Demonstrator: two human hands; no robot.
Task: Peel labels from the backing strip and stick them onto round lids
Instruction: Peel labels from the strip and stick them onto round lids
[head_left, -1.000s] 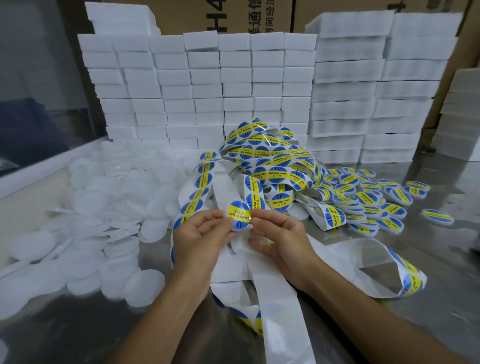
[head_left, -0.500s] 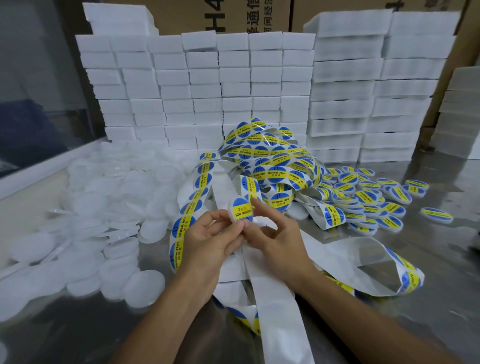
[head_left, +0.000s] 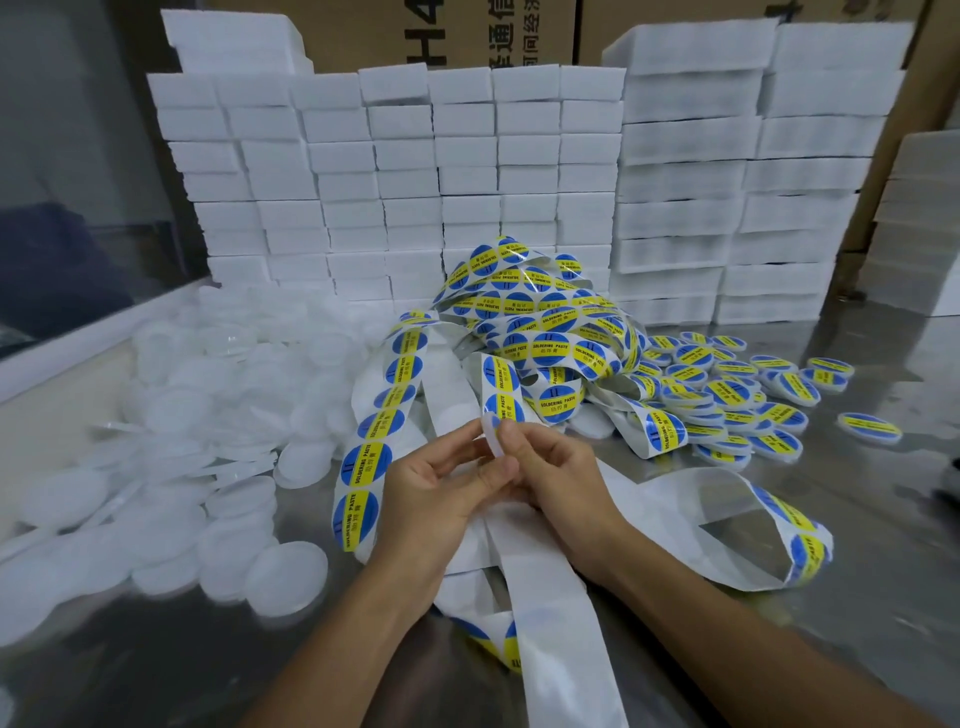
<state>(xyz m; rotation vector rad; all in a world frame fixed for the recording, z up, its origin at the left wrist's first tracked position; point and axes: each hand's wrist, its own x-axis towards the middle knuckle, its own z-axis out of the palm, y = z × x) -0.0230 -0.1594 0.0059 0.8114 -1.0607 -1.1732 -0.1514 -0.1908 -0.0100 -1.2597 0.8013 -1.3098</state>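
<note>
Stacked white foam blocks (head_left: 467, 171) wall off the back of a shiny metal tabletop (head_left: 883, 571). Bare lids (head_left: 171, 415) heaped left, finished labelled lids (head_left: 727, 389) piled right, tangle of label strip (head_left: 540, 322) in the middle.

Both hands hold one lid (head_left: 491, 434) edge-on just above the strip, near centre. Left hand (head_left: 441, 493): fingers curled, pinching the lid's near edge. Right hand (head_left: 556, 467): grip narrow, fingertips on the far edge. Label face is turned away, can't tell if it sits flat.

Step looks like press-down on a just-stuck label. Next move probably: drop this lid on the right pile, grab a bare one, peel the next label off the strip beside the left hand.
</note>
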